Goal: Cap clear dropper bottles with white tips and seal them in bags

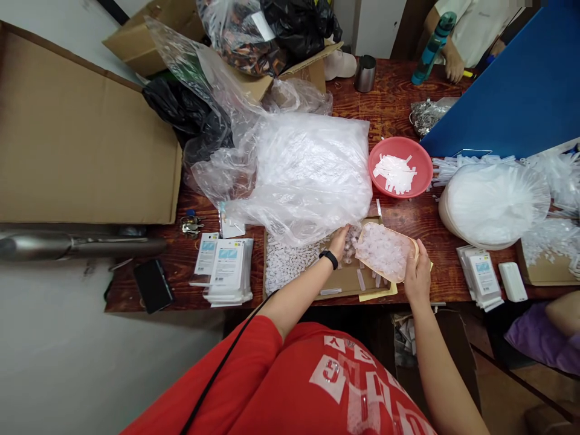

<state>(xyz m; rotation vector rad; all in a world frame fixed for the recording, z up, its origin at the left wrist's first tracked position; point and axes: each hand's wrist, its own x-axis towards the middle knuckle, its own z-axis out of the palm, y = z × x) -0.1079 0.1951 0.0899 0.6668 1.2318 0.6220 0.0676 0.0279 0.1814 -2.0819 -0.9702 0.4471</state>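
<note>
A shallow orange-rimmed tray [385, 251] full of small translucent plastic pieces is tilted over a cardboard box lid [344, 279]. My right hand [417, 275] is closed on the tray's right end. At its left end, my left hand [338, 243], with a black band on the wrist, is held edge-on with fingers stretched out, beside loose clear pieces [351, 241]. Those fingers are partly hidden. Many small white pieces [290, 266] fill the left part of the lid, and a few clear strips [360, 279] lie near its front.
A large clear bag of white material [312, 163] lies behind the lid. Right of it are a pink bowl [423, 169] of white strips and a bag-covered tub [493, 202]. Stacked packets [229, 272] and a phone [153, 285] sit left. Another person's hand [453, 63] rests across the table.
</note>
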